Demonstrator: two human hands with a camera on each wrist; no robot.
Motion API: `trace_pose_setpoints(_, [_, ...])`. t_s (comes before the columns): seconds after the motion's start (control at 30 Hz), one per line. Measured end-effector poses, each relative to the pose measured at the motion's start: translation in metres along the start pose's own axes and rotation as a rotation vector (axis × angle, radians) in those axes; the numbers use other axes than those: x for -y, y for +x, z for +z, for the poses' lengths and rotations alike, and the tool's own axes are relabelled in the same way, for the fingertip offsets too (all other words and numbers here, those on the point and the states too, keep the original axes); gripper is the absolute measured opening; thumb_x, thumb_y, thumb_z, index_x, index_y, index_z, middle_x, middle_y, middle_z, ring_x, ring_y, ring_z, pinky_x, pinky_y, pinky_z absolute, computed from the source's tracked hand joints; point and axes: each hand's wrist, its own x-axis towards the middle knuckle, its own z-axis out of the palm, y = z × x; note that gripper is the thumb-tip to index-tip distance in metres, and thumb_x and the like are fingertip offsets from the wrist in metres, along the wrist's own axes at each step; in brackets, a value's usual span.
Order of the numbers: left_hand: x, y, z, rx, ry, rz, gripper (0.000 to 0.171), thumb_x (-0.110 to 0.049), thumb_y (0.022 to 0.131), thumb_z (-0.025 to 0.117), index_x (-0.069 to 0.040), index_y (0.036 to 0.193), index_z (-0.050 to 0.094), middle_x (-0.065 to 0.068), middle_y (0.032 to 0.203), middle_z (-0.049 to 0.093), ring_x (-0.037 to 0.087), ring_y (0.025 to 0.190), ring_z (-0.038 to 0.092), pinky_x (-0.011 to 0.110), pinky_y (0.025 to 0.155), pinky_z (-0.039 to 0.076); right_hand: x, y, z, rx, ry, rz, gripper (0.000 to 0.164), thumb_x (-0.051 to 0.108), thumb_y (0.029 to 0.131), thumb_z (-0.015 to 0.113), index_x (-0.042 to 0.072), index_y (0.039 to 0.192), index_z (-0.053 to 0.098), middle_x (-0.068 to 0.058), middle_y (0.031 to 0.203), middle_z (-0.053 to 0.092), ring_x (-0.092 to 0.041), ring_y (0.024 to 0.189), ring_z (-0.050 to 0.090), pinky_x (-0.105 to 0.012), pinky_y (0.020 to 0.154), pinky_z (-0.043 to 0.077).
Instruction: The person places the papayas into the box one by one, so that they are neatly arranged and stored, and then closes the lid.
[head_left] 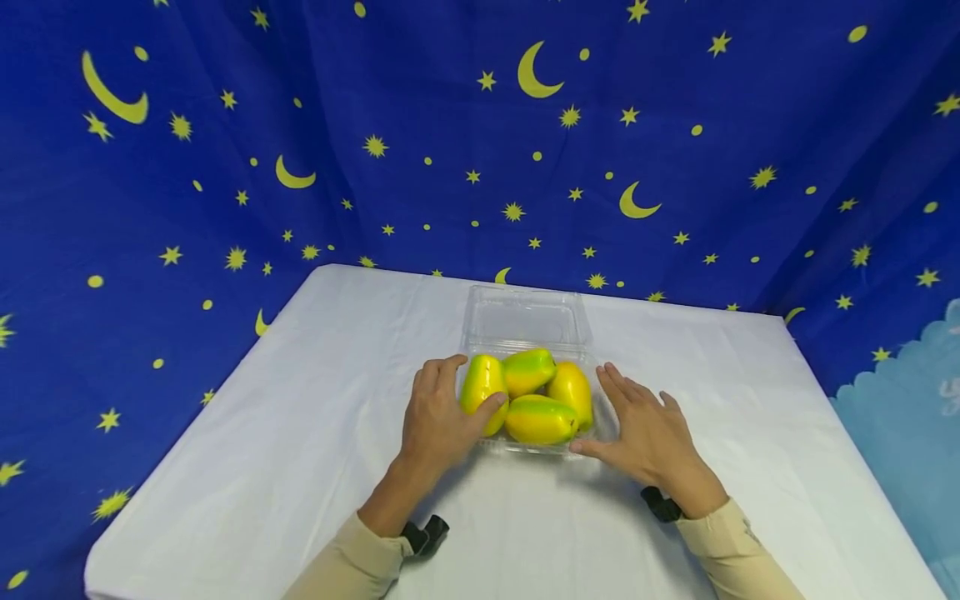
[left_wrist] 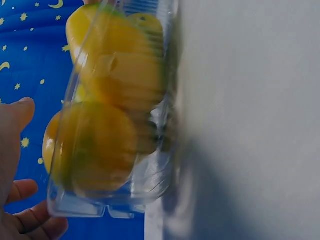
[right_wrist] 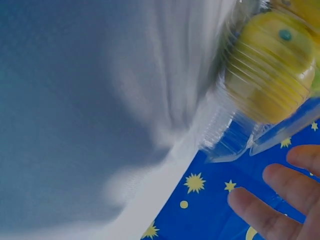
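Several shiny yellow-green mangoes (head_left: 541,419) lie together in a clear plastic clamshell box (head_left: 525,448), its lid (head_left: 527,319) laid back on the far side. My left hand (head_left: 438,417) is at the box's left side, thumb over the left mango (head_left: 484,385) in the head view. In the left wrist view its fingertips (left_wrist: 52,227) are right by the box's corner, and the thumb stands apart from the fruit. On the other side, my right hand (head_left: 648,429) has its fingers spread beside the box, thumb toward the near right corner. Neither hand grips anything.
A white cloth covers the table (head_left: 247,467). Behind it hangs a blue curtain (head_left: 420,100) with yellow moons and stars. Pale blue fabric (head_left: 900,433) shows at the far right. Dark straps (head_left: 426,536) sit on both wrists.
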Motion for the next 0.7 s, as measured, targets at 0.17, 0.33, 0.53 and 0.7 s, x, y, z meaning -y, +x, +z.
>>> trace_pose_setpoints(0.17, [0.005,0.010,-0.009,0.007,-0.015,0.032,0.068,-0.057,0.082,0.075,-0.011,0.131,0.060,0.011,0.121,0.059,0.027,0.110,0.057,0.042,0.086,0.056,-0.002,0.001,-0.007,-0.071,0.040,-0.017,0.114,0.086,0.076,0.057,0.015,0.160,0.027,-0.010,0.162,0.036,-0.041,0.138,0.046,-0.074,0.108,0.028])
trace_pose_setpoints(0.33, [0.010,0.026,-0.011,-0.014,-0.004,0.132,0.062,-0.051,0.085,0.074,-0.009,0.129,0.062,0.012,0.118,0.061,0.028,0.108,0.058,0.041,0.086,0.057,-0.006,0.005,-0.019,-0.202,0.074,-0.068,0.099,0.068,0.083,0.067,0.009,0.156,0.035,-0.015,0.156,0.045,-0.043,0.130,0.054,-0.069,0.105,0.037])
trace_pose_setpoints(0.53, [0.016,0.047,-0.013,0.034,-0.068,0.159,0.057,-0.046,0.090,0.072,-0.012,0.134,0.060,0.010,0.123,0.060,0.027,0.111,0.058,0.043,0.089,0.056,-0.011,0.016,-0.034,-0.322,0.129,-0.068,0.077,0.052,0.094,0.063,0.005,0.151,0.043,-0.021,0.148,0.052,-0.045,0.128,0.055,-0.063,0.103,0.044])
trace_pose_setpoints(0.7, [0.027,0.067,-0.012,0.079,-0.211,0.138,0.054,-0.041,0.093,0.070,-0.013,0.137,0.058,0.010,0.127,0.059,0.026,0.112,0.058,0.044,0.092,0.052,-0.017,0.025,-0.042,-0.349,0.253,-0.041,0.063,0.045,0.100,0.057,0.006,0.149,0.046,-0.022,0.147,0.053,-0.045,0.128,0.054,-0.064,0.103,0.043])
